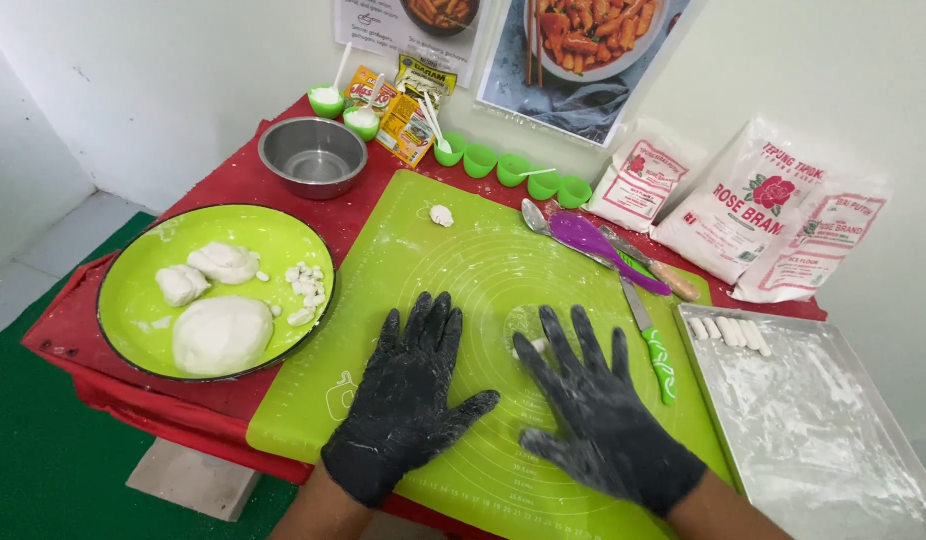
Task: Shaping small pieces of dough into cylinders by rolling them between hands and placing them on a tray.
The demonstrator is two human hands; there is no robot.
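Note:
Both my hands wear black gloves dusted with flour and lie flat, fingers spread, on a green silicone mat (483, 250). My left hand (408, 395) rests on bare mat and holds nothing. My right hand (593, 405) presses down on a small white piece of dough (536, 346), which shows between the fingers. Another small dough lump (441, 215) sits at the mat's far side. A round green plate (143, 310) to the left carries a large dough ball (221, 335), two smaller lumps and several cut bits.
A floured metal tray (823, 440) at the right holds several short dough sticks (728, 330). A green-handled knife (651, 345), a purple spatula (593, 243) and a spoon lie beside the mat. Behind stand a steel bowl (312, 155), small green cups (508, 168) and flour bags (743, 210).

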